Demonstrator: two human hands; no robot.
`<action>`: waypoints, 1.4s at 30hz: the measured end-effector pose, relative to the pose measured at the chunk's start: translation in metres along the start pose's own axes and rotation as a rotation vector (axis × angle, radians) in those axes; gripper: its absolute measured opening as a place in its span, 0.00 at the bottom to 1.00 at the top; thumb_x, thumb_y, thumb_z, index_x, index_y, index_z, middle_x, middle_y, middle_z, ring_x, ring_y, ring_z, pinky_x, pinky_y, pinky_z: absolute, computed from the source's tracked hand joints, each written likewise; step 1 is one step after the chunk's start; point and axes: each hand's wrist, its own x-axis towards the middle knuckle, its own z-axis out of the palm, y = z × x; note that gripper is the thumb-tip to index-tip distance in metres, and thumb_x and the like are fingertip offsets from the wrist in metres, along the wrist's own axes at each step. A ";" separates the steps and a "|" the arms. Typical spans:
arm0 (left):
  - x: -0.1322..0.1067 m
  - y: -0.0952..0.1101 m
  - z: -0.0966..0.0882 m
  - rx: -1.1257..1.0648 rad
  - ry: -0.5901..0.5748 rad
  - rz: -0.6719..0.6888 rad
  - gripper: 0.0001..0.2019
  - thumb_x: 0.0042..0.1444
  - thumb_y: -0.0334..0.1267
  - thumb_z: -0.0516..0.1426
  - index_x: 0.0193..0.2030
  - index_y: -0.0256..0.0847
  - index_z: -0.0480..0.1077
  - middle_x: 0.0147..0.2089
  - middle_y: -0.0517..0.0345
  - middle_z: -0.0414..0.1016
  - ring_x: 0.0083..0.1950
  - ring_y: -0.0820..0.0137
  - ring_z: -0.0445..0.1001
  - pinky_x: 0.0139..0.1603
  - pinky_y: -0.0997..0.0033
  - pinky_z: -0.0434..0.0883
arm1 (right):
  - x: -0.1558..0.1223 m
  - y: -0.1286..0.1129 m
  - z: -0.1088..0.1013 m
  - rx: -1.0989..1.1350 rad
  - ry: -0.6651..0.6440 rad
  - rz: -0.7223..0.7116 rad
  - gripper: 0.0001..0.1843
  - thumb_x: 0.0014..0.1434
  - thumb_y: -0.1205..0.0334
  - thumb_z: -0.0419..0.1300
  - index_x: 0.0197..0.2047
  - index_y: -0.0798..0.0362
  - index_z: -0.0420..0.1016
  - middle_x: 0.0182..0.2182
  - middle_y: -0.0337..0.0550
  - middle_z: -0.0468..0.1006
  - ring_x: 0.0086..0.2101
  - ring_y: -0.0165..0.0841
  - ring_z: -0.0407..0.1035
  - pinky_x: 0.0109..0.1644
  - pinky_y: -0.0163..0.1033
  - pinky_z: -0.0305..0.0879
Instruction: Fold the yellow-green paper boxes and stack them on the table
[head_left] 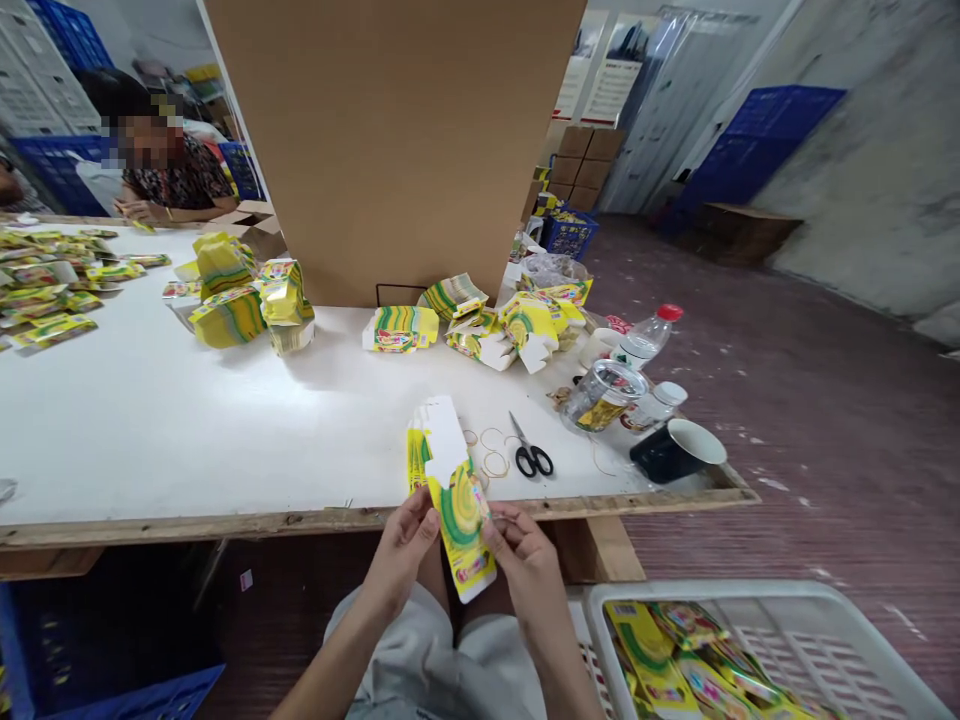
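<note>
Between my hands is a yellow and green printed carton point(463, 520), tilted over the table's front edge, with white flaps raised at its far end. My left hand point(403, 545) grips its left side, thumb on top. On the right side, my right hand point(525, 545) pinches the carton between thumb and fingers. Just beyond, a small stack of yellow cartons point(416, 462) lies on the white table, partly hidden by the held one. Thin rubber bands point(495, 464) and black-handled scissors point(534, 458) rest to its right.
Bundles of cartons point(401, 328) stand before a tall brown cardboard panel point(397, 150). A jar point(604, 395), a bottle point(646, 338) and a dark cup point(675, 450) sit at the table's right edge. A white basket point(832, 592) holds yellow packs at lower right. A person point(176, 175) sits far left.
</note>
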 end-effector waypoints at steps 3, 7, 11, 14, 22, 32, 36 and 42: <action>-0.003 0.006 0.006 -0.200 -0.154 -0.203 0.24 0.44 0.53 0.69 0.44 0.39 0.78 0.46 0.46 0.83 0.51 0.54 0.79 0.54 0.58 0.74 | -0.012 0.001 0.009 0.270 -0.091 0.119 0.24 0.52 0.42 0.67 0.43 0.52 0.75 0.34 0.49 0.83 0.34 0.40 0.77 0.41 0.45 0.72; -0.005 0.013 0.008 -0.214 -0.221 -0.176 0.23 0.44 0.50 0.70 0.44 0.38 0.78 0.44 0.47 0.83 0.46 0.57 0.81 0.49 0.63 0.75 | -0.017 0.001 0.014 0.258 -0.063 0.075 0.19 0.50 0.49 0.71 0.40 0.53 0.79 0.36 0.47 0.83 0.39 0.41 0.75 0.46 0.43 0.70; -0.003 0.008 0.013 -0.103 -0.091 -0.092 0.22 0.47 0.49 0.69 0.45 0.37 0.76 0.41 0.49 0.84 0.43 0.60 0.81 0.46 0.64 0.76 | -0.020 0.001 0.015 0.097 -0.020 0.011 0.16 0.54 0.48 0.68 0.33 0.54 0.77 0.29 0.44 0.80 0.31 0.38 0.72 0.36 0.39 0.70; -0.005 0.006 0.014 -0.005 -0.051 0.003 0.29 0.49 0.46 0.68 0.57 0.41 0.67 0.43 0.51 0.83 0.43 0.63 0.80 0.46 0.66 0.75 | -0.022 0.003 0.015 0.082 0.022 0.004 0.15 0.57 0.49 0.65 0.33 0.53 0.74 0.28 0.43 0.79 0.30 0.36 0.71 0.35 0.38 0.70; -0.013 0.024 -0.005 0.204 -0.385 -0.003 0.21 0.56 0.39 0.64 0.56 0.42 0.68 0.48 0.49 0.79 0.48 0.62 0.77 0.46 0.69 0.72 | -0.016 -0.012 -0.008 0.005 -0.187 -0.157 0.25 0.62 0.55 0.61 0.61 0.48 0.67 0.45 0.46 0.78 0.40 0.37 0.73 0.45 0.39 0.70; -0.015 0.028 -0.004 0.057 -0.514 -0.176 0.33 0.52 0.40 0.66 0.64 0.48 0.61 0.47 0.50 0.80 0.45 0.61 0.79 0.46 0.66 0.73 | -0.010 -0.024 -0.015 -0.025 -0.095 -0.250 0.09 0.63 0.53 0.60 0.37 0.50 0.73 0.32 0.41 0.77 0.31 0.32 0.70 0.35 0.33 0.66; -0.013 0.025 -0.003 0.297 -0.395 -0.021 0.18 0.55 0.40 0.64 0.53 0.43 0.74 0.53 0.47 0.77 0.51 0.58 0.76 0.50 0.64 0.72 | -0.009 -0.020 -0.019 0.159 -0.072 -0.081 0.18 0.61 0.47 0.61 0.47 0.49 0.68 0.29 0.38 0.77 0.21 0.28 0.65 0.24 0.31 0.61; -0.015 0.027 0.003 0.337 -0.442 0.026 0.20 0.58 0.39 0.61 0.59 0.45 0.71 0.58 0.46 0.75 0.57 0.57 0.73 0.59 0.60 0.67 | -0.013 -0.027 -0.017 -0.189 -0.229 -0.019 0.17 0.58 0.58 0.62 0.51 0.51 0.71 0.23 0.34 0.76 0.23 0.31 0.66 0.29 0.33 0.59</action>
